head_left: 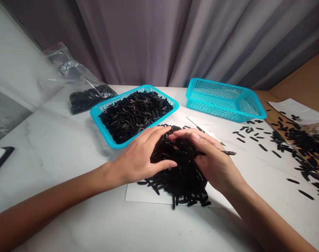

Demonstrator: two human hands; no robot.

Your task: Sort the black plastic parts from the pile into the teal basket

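Note:
A heap of small black plastic sticks (pixel 182 175) lies on a white sheet of paper (pixel 141 194) in front of me. My left hand (pixel 140 157) cups the heap's left side, fingers curved over its top and thumb pressed into it. On the opposite side my right hand (pixel 210 157) curves round the heap, its fingertips meeting the left hand's at the top. Both hands press the pile together between them.
A turquoise basket (pixel 96 113) full of the same black sticks stands behind the heap at left; a second turquoise basket (pixel 225 99) holds none. A plastic bag (pixel 80 87) of sticks lies far left. Loose sticks (pixel 298 140) scatter at right beside a white paper (pixel 297 110).

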